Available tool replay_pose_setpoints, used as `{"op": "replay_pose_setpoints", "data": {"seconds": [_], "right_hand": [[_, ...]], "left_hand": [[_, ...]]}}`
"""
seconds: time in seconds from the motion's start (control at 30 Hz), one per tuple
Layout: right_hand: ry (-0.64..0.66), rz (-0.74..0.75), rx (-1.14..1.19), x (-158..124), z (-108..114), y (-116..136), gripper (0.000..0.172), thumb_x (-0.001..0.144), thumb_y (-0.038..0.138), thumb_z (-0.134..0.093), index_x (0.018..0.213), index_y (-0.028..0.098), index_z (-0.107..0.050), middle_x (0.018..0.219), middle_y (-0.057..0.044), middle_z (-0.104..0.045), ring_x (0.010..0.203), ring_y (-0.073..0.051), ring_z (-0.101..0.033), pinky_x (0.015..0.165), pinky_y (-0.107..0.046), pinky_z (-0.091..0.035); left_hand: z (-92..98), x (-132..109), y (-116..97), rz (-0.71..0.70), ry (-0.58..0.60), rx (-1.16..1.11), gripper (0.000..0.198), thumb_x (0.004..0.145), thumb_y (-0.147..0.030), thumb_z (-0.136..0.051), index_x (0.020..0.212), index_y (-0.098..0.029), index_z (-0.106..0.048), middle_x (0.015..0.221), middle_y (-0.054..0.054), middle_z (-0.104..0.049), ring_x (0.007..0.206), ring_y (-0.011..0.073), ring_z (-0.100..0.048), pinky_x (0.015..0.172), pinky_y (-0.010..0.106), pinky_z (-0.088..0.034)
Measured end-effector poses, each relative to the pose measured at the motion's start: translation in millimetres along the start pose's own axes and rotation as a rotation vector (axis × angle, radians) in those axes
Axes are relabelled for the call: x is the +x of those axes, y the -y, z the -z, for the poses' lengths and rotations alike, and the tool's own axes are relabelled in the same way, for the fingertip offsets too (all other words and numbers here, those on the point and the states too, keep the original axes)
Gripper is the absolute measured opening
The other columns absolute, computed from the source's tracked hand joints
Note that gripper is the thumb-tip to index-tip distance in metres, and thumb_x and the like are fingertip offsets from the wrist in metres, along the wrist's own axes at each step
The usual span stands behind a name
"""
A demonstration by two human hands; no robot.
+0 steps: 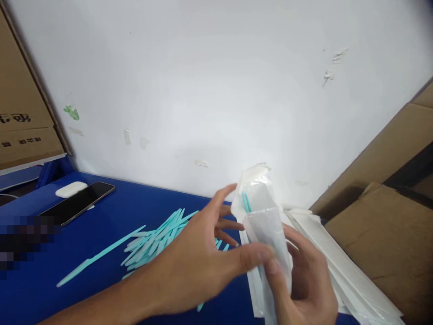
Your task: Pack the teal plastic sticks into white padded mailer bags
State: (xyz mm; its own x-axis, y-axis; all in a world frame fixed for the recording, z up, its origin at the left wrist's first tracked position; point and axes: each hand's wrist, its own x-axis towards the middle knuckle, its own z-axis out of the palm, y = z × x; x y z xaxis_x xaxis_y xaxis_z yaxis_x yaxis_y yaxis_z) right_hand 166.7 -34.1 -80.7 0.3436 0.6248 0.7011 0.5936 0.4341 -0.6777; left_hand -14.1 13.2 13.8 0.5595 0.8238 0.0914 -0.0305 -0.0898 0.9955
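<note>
My right hand (307, 275) grips a white paper-and-clear-film pouch (267, 230), thumb in front and fingers behind. Two thin turquoise stick ends (246, 202) show inside it near its upper end. My left hand (206, 257) lays its thumb on the front of the pouch, close to my right thumb, while its other fingers are stretched and spread at the pouch's left edge. Beyond my left forearm lies a pile of turquoise plastic sticks (158, 241) with flattened, blade-like ends, partly hidden by that hand. One single turquoise stick (101, 254) lies to the left of the pile.
More flat white pouches (345, 266) are stacked on the blue table (111, 207) at the right. A phone (81, 202) and a white case (71, 189) lie at the back left. Cardboard boxes (385, 243) stand at the right, another box (23, 104) at the left. A white wall (203, 90) rises behind.
</note>
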Motion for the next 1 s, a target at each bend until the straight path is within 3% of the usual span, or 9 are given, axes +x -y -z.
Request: {"op": "replay_pose_setpoints", "data": {"seconds": [0.1, 0.2, 0.3, 0.4, 0.5, 0.6, 0.73, 0.9, 1.0], "right_hand": [[0.069, 0.055, -0.023, -9, -5, 8, 0.048, 0.091, 0.032, -0.068, 0.136, 0.022, -0.054, 0.136, -0.017, -0.057, 0.121, -0.037, -0.061, 0.095, -0.053, -0.054], [0.119, 0.096, 0.004, -7, -2, 9, 0.058, 0.092, 0.049, -0.065, 0.142, 0.023, -0.050, 0.144, -0.019, -0.048, 0.127, -0.040, -0.055, 0.096, -0.055, -0.054], [0.118, 0.057, 0.150, 11, 9, 2, 0.054, 0.100, 0.052, -0.049, 0.147, 0.025, -0.045, 0.139, -0.019, -0.055, 0.119, -0.034, -0.062, 0.084, -0.045, -0.060], [0.219, -0.079, 0.320, 35, 19, -8, 0.044, 0.104, 0.044, -0.042, 0.142, 0.025, -0.051, 0.115, -0.015, -0.070, 0.087, -0.026, -0.073, 0.062, -0.033, -0.060], [0.299, -0.236, 0.360, 49, 19, -13, 0.039, 0.098, 0.042, -0.058, 0.133, 0.025, -0.059, 0.091, -0.008, -0.074, 0.062, -0.020, -0.068, 0.052, -0.029, -0.056], [0.296, -0.337, 0.350, 51, 15, -18, 0.032, 0.091, 0.040, -0.070, 0.121, 0.028, -0.064, 0.069, 0.000, -0.067, 0.052, -0.016, -0.060, 0.045, -0.024, -0.049], [0.265, -0.311, 0.330, 49, 14, -30, 0.020, 0.089, 0.039, -0.072, 0.104, 0.026, -0.069, 0.074, 0.000, -0.067, 0.058, -0.014, -0.058, 0.050, -0.023, -0.046], [0.317, -0.252, 0.502, 50, 22, -36, 0.019, 0.092, 0.031, -0.059, 0.100, 0.022, -0.073, 0.084, -0.006, -0.069, 0.068, -0.019, -0.062, 0.059, -0.029, -0.051], [0.384, -0.177, 0.506, 50, 26, -34, 0.026, 0.091, 0.029, -0.052, 0.093, 0.021, -0.076, 0.099, -0.012, -0.072, 0.090, -0.028, -0.068, 0.062, -0.032, -0.052]], "left_hand": [[-5.4, -3, 3, 0.019, 0.084, 0.074, 0.031, 0.088, -0.047, -0.068, 0.109, -0.024, -0.073, 0.095, 0.004, -0.075, 0.094, 0.0258, -0.068, 0.085, 0.034, -0.053], [-3.4, -8, 0, 0.032, 0.034, 0.137, 0.025, 0.091, -0.047, -0.063, 0.092, -0.025, -0.075, 0.081, 0.002, -0.073, 0.087, 0.0257, -0.067, 0.075, 0.032, -0.052], [2.7, -10, -4, 0.016, 0.059, 0.108, 0.020, 0.091, -0.043, -0.063, 0.095, -0.028, -0.074, 0.085, 0.001, -0.073, 0.087, 0.0242, -0.066, 0.074, 0.031, -0.051], [5.4, -7, -2, 0.070, 0.127, 0.022, 0.023, 0.094, -0.042, -0.060, 0.105, -0.026, -0.072, 0.092, 0.000, -0.073, 0.087, 0.0223, -0.065, 0.076, 0.030, -0.052], [4.6, 2, 8, 0.104, 0.148, -0.023, 0.025, 0.095, -0.041, -0.059, 0.110, -0.025, -0.069, 0.095, 0.001, -0.072, 0.090, 0.0215, -0.066, 0.074, 0.028, -0.051], [6.7, 13, 17, 0.064, 0.069, -0.001, 0.023, 0.094, -0.036, -0.062, 0.115, -0.026, -0.065, 0.096, 0.000, -0.071, 0.089, 0.0194, -0.066, 0.071, 0.026, -0.049], [16.0, 22, 21, 0.050, 0.024, 0.110, 0.019, 0.096, -0.035, -0.058, 0.111, -0.027, -0.064, 0.093, 0.001, -0.071, 0.074, 0.0159, -0.061, 0.062, 0.025, -0.041], [26.0, 26, 16, 0.038, 0.048, 0.114, 0.018, 0.088, -0.027, -0.059, 0.100, -0.027, -0.073, 0.100, 0.004, -0.074, 0.090, 0.0227, -0.066, 0.076, 0.032, -0.048], [29.9, 27, 13, 0.063, 0.069, 0.069, 0.024, 0.082, -0.020, -0.056, 0.095, -0.025, -0.075, 0.096, 0.004, -0.074, 0.091, 0.0242, -0.066, 0.079, 0.034, -0.049]]}}
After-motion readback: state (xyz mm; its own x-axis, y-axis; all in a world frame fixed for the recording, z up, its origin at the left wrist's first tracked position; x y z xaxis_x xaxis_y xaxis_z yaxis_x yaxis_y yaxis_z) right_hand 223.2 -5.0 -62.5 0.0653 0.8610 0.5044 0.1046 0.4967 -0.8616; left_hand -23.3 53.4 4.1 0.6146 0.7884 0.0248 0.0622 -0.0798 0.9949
